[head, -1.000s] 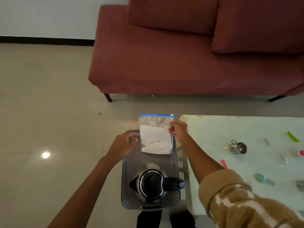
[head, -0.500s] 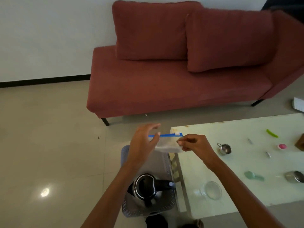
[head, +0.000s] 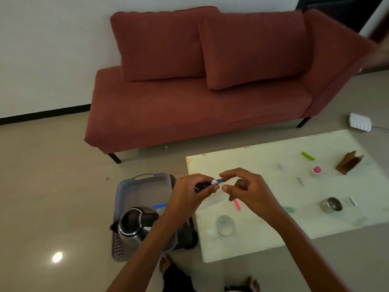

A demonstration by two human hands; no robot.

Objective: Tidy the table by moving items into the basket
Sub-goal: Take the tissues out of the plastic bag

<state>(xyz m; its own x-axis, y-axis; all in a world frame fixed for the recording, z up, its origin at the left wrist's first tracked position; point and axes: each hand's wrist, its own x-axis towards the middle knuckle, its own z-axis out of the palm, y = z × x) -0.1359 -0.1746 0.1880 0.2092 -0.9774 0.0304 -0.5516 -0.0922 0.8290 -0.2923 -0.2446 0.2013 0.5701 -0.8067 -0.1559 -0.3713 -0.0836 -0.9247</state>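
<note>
The zip bag [head: 216, 181] is up between your two hands, over the near-left corner of the tabletop [head: 263, 165] and just right of the basket [head: 145, 176]. Your left hand [head: 189, 192] pinches the blue zip strip, fingers curled round it, and the white slider pokes out at the fingertips. Your right hand [head: 249, 192] is curled too, with the forefinger tip on the strip's end and the thumb just below. Whether it truly grips, I cannot tell. The bag's clear body droops under both hands toward the tabletop.

Beneath it lies a pink stick [head: 237, 204], with a glass [head: 225, 225] nearer you. Further right are a steel cup [head: 331, 204], a brown box [head: 348, 163], a green piece [head: 308, 156] and a pink-topped cap [head: 316, 170].

In the basket on the floor, a kettle [head: 134, 224] stands at the near end, another blue-edged bag [head: 160, 206] just beside it.

Both forearms reach forward from the bottom edge, the left crossing the basket's right side and the right over the tabletop. A red sofa [head: 200, 106] sits beyond.
</note>
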